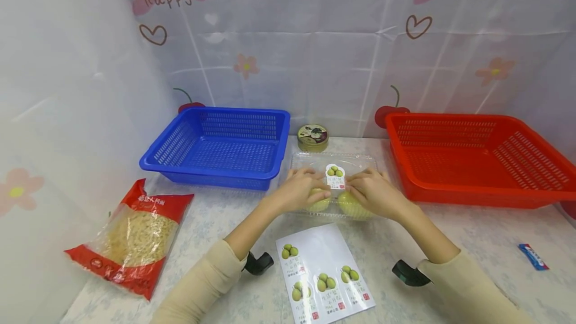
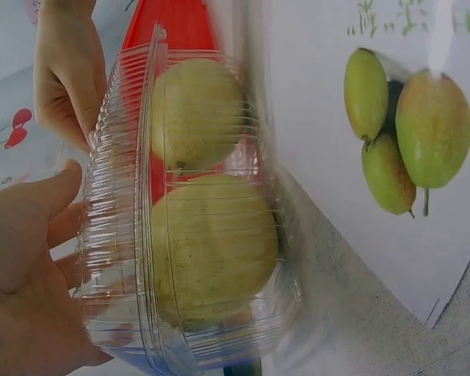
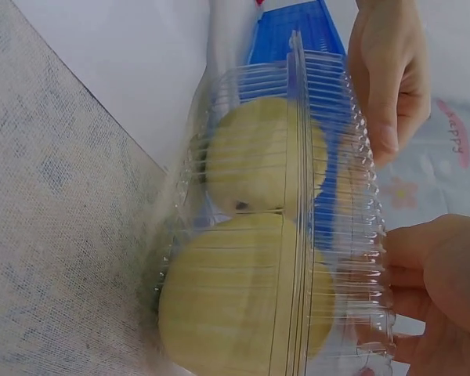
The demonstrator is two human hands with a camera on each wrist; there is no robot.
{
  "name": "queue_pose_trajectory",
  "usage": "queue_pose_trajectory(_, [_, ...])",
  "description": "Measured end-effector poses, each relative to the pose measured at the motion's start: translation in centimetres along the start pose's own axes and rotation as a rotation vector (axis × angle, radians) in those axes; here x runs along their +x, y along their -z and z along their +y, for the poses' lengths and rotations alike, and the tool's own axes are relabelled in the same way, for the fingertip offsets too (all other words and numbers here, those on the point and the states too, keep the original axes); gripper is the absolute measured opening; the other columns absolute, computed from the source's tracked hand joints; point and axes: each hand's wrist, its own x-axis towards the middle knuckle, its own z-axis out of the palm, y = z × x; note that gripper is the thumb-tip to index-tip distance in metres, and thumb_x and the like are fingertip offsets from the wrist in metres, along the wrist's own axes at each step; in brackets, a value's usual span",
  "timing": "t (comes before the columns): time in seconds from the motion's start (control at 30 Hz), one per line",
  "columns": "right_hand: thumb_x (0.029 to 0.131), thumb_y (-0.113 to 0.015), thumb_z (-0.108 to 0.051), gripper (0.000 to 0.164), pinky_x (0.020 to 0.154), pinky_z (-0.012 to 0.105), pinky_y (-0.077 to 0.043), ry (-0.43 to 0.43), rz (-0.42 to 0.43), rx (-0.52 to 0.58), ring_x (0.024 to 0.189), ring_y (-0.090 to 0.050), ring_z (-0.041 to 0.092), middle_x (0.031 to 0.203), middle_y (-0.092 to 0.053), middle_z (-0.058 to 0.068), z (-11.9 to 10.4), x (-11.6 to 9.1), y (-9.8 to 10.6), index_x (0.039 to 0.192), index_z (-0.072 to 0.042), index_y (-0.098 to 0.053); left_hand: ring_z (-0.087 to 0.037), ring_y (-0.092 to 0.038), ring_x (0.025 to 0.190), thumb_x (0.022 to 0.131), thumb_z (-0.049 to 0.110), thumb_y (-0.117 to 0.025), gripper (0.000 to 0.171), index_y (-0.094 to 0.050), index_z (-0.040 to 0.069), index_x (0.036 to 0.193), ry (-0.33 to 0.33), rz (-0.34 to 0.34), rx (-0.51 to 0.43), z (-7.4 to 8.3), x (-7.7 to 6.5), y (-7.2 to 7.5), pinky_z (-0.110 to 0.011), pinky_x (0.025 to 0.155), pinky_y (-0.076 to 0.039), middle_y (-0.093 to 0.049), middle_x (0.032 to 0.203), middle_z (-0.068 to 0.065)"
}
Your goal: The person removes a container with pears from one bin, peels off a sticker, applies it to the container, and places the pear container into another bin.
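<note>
A lidded clear plastic box [image 1: 306,160] holds rounded yellow-green fruits; two of them, a nearer fruit [image 2: 211,251] and a farther fruit [image 2: 196,113], show through its ribbed side in the left wrist view. On the lid lies a white label [image 1: 335,178] printed with green fruits. My left hand [image 1: 300,190] touches the lid at the label's left edge, its thumb extended. From the other side my right hand [image 1: 377,195] rests on the lid, fingertips at the label's right edge. In front of the box lies a sheet of similar labels [image 1: 319,249].
A blue basket [image 1: 211,176] stands at the back left, a red basket [image 1: 477,196] at the right. Behind the box sits a round tin [image 1: 312,138]. A red-edged bag of pasta [image 1: 139,236] lies at the left, a small blue packet [image 1: 533,257] at the far right.
</note>
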Motion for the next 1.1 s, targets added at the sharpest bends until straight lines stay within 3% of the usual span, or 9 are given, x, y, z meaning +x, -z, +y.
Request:
queue_pose_trajectory(0.1, [0.089, -0.060, -0.009, 0.017, 0.085, 0.053, -0.041, 0.043, 0.033, 0.023, 0.098, -0.056, 0.035, 0.106, -0.069, 0.015, -0.4, -0.4, 0.0, 0.097, -0.001, -0.073, -0.031, -0.036, 0.133, 0.097, 0.037, -0.051, 0.033, -0.068, 0.017, 0.116, -0.031, 0.005, -0.023, 0.2, -0.7, 0.0, -0.056, 0.106, -0.024, -0.049, 0.139, -0.007])
queue_pose_trajectory(0.2, [0.088, -0.062, -0.006, 0.016, 0.084, 0.050, -0.044, 0.074, 0.088, 0.070, 0.094, -0.057, 0.033, 0.103, -0.069, 0.016, -0.7, -1.1, -0.2, 0.097, 0.001, -0.073, -0.030, -0.043, 0.129, 0.095, 0.033, -0.054, 0.031, -0.070, 0.013, 0.112, -0.065, 0.069, -0.071, 0.2, -1.5, -0.2, -0.054, 0.105, -0.026, -0.056, 0.132, -0.009])
queue_pose_trajectory(0.33, [0.084, -0.067, -0.005, 0.016, 0.081, 0.050, -0.045, 0.075, 0.168, 0.123, 0.094, -0.057, 0.030, 0.099, -0.071, 0.012, -0.8, -2.4, -0.3, 0.097, 0.000, -0.072, -0.024, -0.061, 0.105, 0.089, 0.020, -0.064, 0.018, -0.073, 0.005, 0.093, -0.110, 0.308, -0.189, -0.1, -2.5, -0.8, -0.044, 0.099, -0.039, -0.070, 0.105, -0.009])
queue_pose_trajectory(0.43, [0.079, -0.071, -0.004, 0.017, 0.080, 0.053, -0.044, 0.070, 0.250, 0.133, 0.094, -0.057, 0.031, 0.095, -0.071, 0.011, -0.6, -3.3, -0.1, 0.096, 0.000, -0.072, -0.020, -0.066, 0.085, 0.084, 0.010, -0.067, 0.010, -0.072, 0.002, 0.082, -0.134, 0.510, -0.268, -0.6, -3.2, -1.3, -0.034, 0.087, -0.048, -0.072, 0.086, -0.008])
queue_pose_trajectory(0.57, [0.076, -0.073, -0.001, 0.022, 0.080, 0.053, -0.045, 0.053, 0.347, 0.142, 0.096, -0.056, 0.032, 0.099, -0.068, 0.015, -0.3, -4.3, 0.4, 0.097, 0.002, -0.071, -0.021, -0.066, 0.081, 0.081, 0.004, -0.068, 0.005, -0.070, 0.000, 0.080, -0.146, 0.648, -0.313, -1.3, -3.9, -1.6, -0.030, 0.080, -0.052, -0.070, 0.082, -0.009])
queue_pose_trajectory(0.67, [0.075, -0.073, -0.001, 0.029, 0.081, 0.055, -0.045, 0.013, 0.368, 0.147, 0.100, -0.053, 0.035, 0.108, -0.064, 0.019, 0.0, -5.0, 0.7, 0.104, 0.003, -0.068, -0.026, -0.066, 0.088, 0.080, 0.003, -0.068, 0.007, -0.070, -0.003, 0.084, -0.127, 0.674, -0.309, -1.5, -4.5, -1.7, -0.034, 0.085, -0.051, -0.070, 0.088, -0.013])
queue_pose_trajectory(0.77, [0.076, -0.072, -0.003, 0.036, 0.085, 0.060, -0.042, -0.033, 0.350, 0.149, 0.106, -0.050, 0.040, 0.115, -0.060, 0.023, 0.3, -5.7, 0.8, 0.111, 0.004, -0.064, -0.033, -0.063, 0.100, 0.080, 0.007, -0.069, 0.018, -0.069, -0.006, 0.092, -0.056, 0.662, -0.295, -1.5, -5.2, -1.7, -0.042, 0.092, -0.048, -0.068, 0.100, -0.019])
queue_pose_trajectory(0.9, [0.079, -0.072, -0.008, 0.046, 0.088, 0.066, -0.037, -0.082, 0.301, 0.158, 0.112, -0.047, 0.045, 0.122, -0.054, 0.027, 0.8, -6.5, 0.7, 0.120, 0.005, -0.058, -0.038, -0.057, 0.111, 0.083, 0.014, -0.068, 0.031, -0.066, -0.007, 0.105, 0.053, 0.617, -0.276, -1.5, -5.7, -1.9, -0.047, 0.097, -0.043, -0.062, 0.114, -0.024])
queue_pose_trajectory(1.1, [0.084, -0.070, -0.015, 0.057, 0.089, 0.069, -0.036, -0.162, 0.203, 0.223, 0.119, -0.043, 0.049, 0.133, -0.046, 0.030, 1.1, -7.5, 0.3, 0.133, 0.005, -0.047, -0.038, -0.056, 0.112, 0.087, 0.022, -0.066, 0.046, -0.057, -0.007, 0.121, 0.172, 0.529, -0.323, -1.2, -6.1, -2.4, -0.046, 0.095, -0.045, -0.060, 0.121, -0.023])
